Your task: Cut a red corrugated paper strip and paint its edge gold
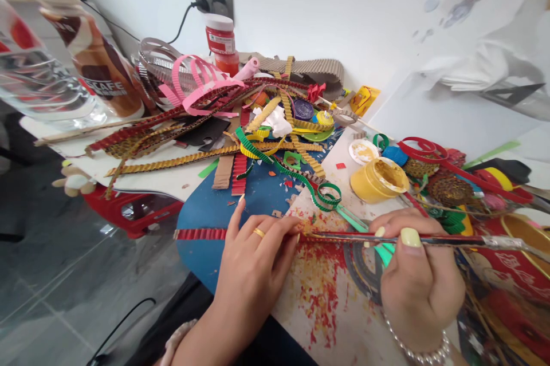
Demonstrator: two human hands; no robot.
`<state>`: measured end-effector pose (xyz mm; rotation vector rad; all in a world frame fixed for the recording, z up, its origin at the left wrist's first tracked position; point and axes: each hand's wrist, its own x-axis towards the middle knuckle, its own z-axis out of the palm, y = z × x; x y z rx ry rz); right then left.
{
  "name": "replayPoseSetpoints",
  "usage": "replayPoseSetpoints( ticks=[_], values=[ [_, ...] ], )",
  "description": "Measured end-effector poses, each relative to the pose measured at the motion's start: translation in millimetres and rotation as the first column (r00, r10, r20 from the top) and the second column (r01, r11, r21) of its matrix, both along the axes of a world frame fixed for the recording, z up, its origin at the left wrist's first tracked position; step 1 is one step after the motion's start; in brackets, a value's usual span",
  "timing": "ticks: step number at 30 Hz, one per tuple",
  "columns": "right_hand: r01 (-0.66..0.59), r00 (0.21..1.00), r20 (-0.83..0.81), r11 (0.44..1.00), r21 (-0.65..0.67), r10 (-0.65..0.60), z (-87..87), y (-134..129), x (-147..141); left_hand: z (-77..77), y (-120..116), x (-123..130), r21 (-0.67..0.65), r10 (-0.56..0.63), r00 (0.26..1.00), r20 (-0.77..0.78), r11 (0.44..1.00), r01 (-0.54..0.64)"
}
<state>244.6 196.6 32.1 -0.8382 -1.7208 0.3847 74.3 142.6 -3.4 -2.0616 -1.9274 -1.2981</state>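
My left hand [258,251], with a gold ring, presses on a narrow red corrugated strip [201,233] that lies across the blue mat and the paint-stained board. Its thumb and index finger pinch the strip near the middle. In my right hand [419,268] a long dark red paintbrush [455,241] is held nearly level, with its left end over the strip, close to the left fingertips. An open jar of yellow paint [378,180] stands behind my right hand. Mint-green scissors [352,218] lie partly under that hand. A curled green strip [315,197] rests behind the red one.
Corrugated strips, pink curls [201,88] and scraps are heaped at the back. Red paint jars [220,35] stand by the wall. A brown drink bottle [92,56] and a clear bottle [38,79] are at the left. Coiled pieces [451,189] and a red container crowd the right.
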Motion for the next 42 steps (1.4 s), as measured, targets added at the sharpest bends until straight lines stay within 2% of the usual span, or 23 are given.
replayPoseSetpoints(
  ticks=[5,13,22,29,37,42],
  values=[
    [-0.028,1.0,0.009,0.999,-0.019,0.029,0.8,-0.2,0.6,-0.7,-1.7,-0.6,-0.011,-0.003,1.0,-0.006,1.0,0.003],
    [-0.002,1.0,0.014,1.0,-0.013,0.003,2.3,0.4,-0.1,-0.8,-1.8,-0.2,-0.01,-0.005,1.0,-0.009,1.0,0.005],
    [-0.042,0.998,-0.049,0.998,-0.038,0.04,0.7,0.4,0.4,0.9,-1.1,-0.6,-0.007,-0.009,1.0,-0.011,1.0,0.009],
    [-0.027,0.988,-0.155,0.999,0.028,0.031,0.9,2.8,-2.3,0.8,-0.3,-0.6,-0.009,-0.011,1.0,-0.011,1.0,0.01],
    [0.139,0.932,-0.345,0.989,0.055,-0.112,0.8,7.5,-5.6,-1.7,-2.2,-2.9,-0.013,-0.031,0.999,-0.02,0.999,0.03],
    [0.191,0.923,-0.349,0.98,0.052,-0.161,1.0,8.7,-5.3,-0.9,-1.6,-4.0,0.021,-0.037,0.999,-0.036,0.999,0.038]
  ],
)
